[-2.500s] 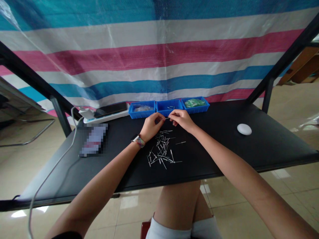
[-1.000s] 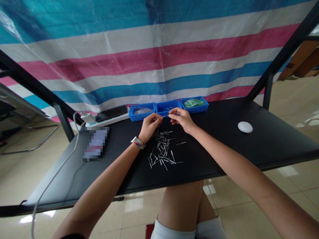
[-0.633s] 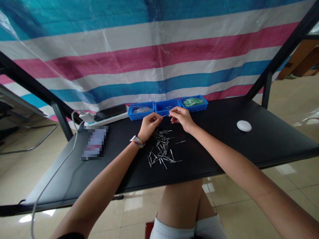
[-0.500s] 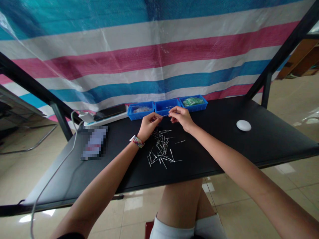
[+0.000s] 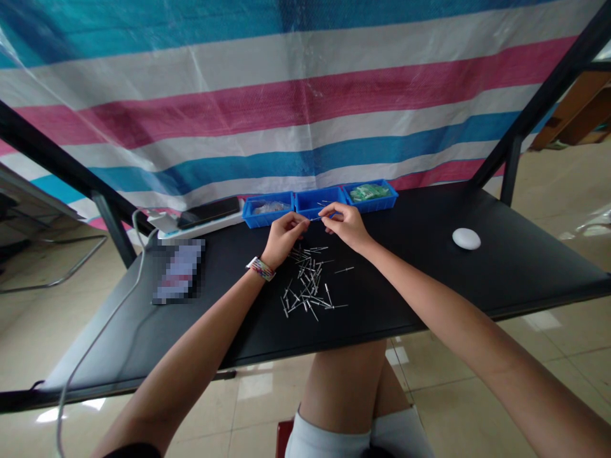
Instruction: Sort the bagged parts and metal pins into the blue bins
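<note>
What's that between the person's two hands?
A thin metal pin spans the gap between the left hand and right hand, as the head view shows.

one head-worn view looks forward and down from above the person's bare thighs (image 5: 346,385), over the long black rectangular tabletop (image 5: 420,222) to the blue, white and pink striped plastic sheet (image 5: 305,105). it is near enough that two bare forearms (image 5: 200,337) enter from below, with the bare left hand (image 5: 285,237) and bare right hand (image 5: 347,225) around mid-view.
</note>
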The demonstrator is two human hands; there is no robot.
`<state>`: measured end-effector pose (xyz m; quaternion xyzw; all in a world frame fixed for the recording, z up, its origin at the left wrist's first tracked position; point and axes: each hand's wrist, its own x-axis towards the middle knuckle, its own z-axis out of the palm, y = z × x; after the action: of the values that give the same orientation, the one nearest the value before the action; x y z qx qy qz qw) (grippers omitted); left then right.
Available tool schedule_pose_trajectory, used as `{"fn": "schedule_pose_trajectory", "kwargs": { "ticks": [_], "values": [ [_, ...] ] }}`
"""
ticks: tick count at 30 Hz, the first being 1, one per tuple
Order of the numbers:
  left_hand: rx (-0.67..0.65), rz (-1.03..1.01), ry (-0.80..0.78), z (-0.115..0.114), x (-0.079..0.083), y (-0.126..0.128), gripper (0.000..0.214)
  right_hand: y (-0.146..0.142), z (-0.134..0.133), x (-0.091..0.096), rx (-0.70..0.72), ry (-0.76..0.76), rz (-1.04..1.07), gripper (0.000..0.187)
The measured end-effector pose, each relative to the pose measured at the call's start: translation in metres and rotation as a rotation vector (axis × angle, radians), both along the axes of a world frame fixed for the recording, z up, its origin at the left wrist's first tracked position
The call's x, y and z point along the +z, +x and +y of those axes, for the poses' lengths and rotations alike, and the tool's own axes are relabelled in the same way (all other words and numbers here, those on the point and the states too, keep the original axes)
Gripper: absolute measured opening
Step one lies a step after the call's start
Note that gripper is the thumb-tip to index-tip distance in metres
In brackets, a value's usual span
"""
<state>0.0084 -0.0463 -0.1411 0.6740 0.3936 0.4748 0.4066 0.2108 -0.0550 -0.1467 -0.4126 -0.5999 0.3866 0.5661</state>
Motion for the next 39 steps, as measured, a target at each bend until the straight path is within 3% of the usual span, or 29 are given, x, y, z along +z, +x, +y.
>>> {"fn": "schedule_pose_trajectory", "kwargs": {
  "ticks": [6,16,20,23,25,32,39],
  "values": [
    [0.011,-0.02,0.053,0.001,0.0,0.001,0.028,0.0,0.001,-0.001,0.005,-0.08,0.032,0.019],
    [0.02,-0.053,0.05,0.005,-0.001,0.0,0.027,0.0,0.005,-0.002,0.005,-0.028,0.039,0.025],
    [0.036,-0.066,0.022,0.007,-0.003,-0.002,0.027,0.009,0.016,-0.003,-0.195,0.078,0.024,0.022],
    [0.011,0.005,0.04,0.006,-0.004,-0.003,0.024,0.019,0.029,-0.004,-0.436,0.139,-0.128,0.019],
    [-0.011,0.104,0.082,0.005,-0.004,-0.003,0.022,0.025,0.034,-0.005,-0.482,0.14,-0.247,0.021],
    [-0.217,0.55,0.318,0.0,0.001,-0.003,0.011,0.02,0.016,0.0,-0.327,0.246,-0.428,0.028],
    [-0.204,0.609,0.342,0.001,-0.004,-0.001,0.005,0.009,0.006,-0.006,-0.094,0.215,-0.485,0.02]
  ]
}}
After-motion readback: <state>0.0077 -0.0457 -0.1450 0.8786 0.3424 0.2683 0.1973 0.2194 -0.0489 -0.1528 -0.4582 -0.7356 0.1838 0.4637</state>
